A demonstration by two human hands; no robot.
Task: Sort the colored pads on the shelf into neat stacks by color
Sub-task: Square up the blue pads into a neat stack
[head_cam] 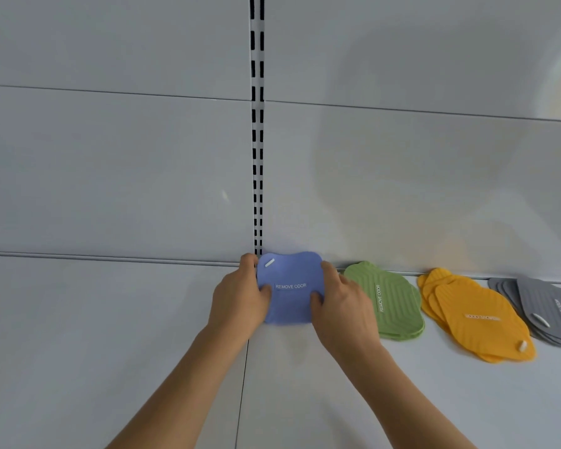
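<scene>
A blue pad stack (290, 286) printed "REMOVE ODOR" lies at the back of the white shelf (305, 384), against the back panel. My left hand (240, 294) grips its left edge and my right hand (340, 304) grips its right edge, thumbs on top. To the right lies a neat green stack (391, 303), partly hidden by my right hand. Further right a fanned-out orange stack (476, 315) spreads toward the front, and a fanned grey stack (548, 306) runs off the right edge.
A white back panel rises behind the shelf, with a slotted vertical upright (257, 124) just above the blue pads. A seam (243, 384) between shelf boards runs forward under my left wrist.
</scene>
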